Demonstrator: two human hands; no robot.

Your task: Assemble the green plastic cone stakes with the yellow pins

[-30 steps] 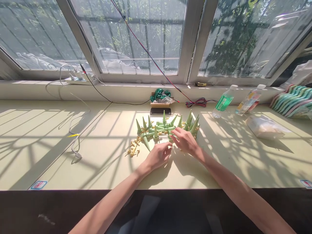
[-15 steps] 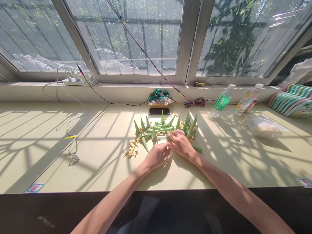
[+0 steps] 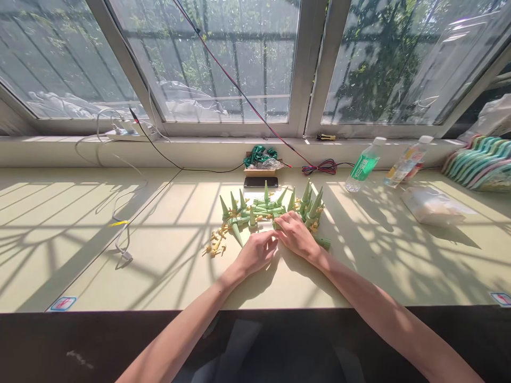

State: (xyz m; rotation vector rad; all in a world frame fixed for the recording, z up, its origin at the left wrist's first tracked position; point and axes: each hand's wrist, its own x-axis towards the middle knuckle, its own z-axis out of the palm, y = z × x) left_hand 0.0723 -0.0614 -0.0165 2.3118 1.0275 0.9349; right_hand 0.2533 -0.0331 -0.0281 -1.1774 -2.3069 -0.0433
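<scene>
My right hand is closed around a small green plastic piece, mostly covered by the fingers. Close against it on the left, my left hand has its fingers pinched together near that piece; whatever they grip is too small to make out. Just beyond both hands lies a group of green plastic parts, several with pointed cones such as the upright green cone. Small yellow pegs lie scattered left of my left hand. A green cylindrical part rests beside my right wrist.
Behind the parts are a black phone and a small cardboard box with green material. Two bottles, one a green-labelled bottle, stand to the right near a plastic-wrapped packet. A white cable lies on the left.
The view has shifted very slightly. Both hands stay together in almost the same place, with only small finger movement; the parts on the table lie as before.
</scene>
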